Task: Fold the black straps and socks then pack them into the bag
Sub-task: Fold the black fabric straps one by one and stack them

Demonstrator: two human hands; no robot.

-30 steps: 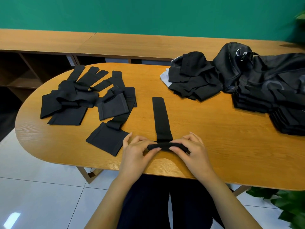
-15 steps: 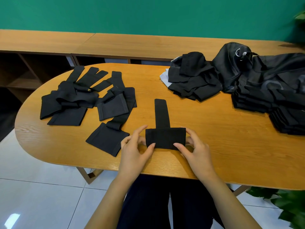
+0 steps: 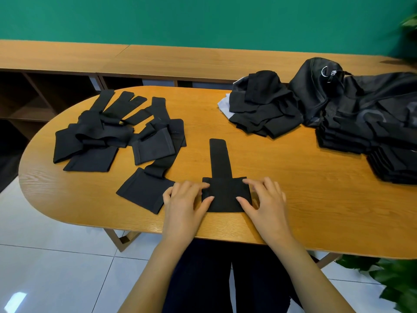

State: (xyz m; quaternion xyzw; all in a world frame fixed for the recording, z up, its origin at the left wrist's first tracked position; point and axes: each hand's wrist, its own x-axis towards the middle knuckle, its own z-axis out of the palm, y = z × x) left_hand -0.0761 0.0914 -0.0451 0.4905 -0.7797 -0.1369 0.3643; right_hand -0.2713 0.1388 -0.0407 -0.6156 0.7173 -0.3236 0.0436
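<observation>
Black strap (image 3: 222, 177) flat near the table (image 3: 293, 199) front edge, wide end under spread fingertips of left hand (image 3: 184, 203) and right hand (image 3: 265, 203), nothing gripped; bag (image 3: 316, 86) at far right edge.

Matt black cloth on grained, satin wood.
The strap (image 3: 222, 177) and the heap of straps (image 3: 117, 136) at left are matt woven fabric; the oval table (image 3: 293, 211) is grained wood; the bag (image 3: 316, 86) at upper right shows a faint sheen and a metal ring (image 3: 326, 71); floor tiles (image 3: 56, 267) are glossy.

Strap (image 3: 222, 177) on table (image 3: 293, 199), between hands (image 3: 184, 202).
</observation>
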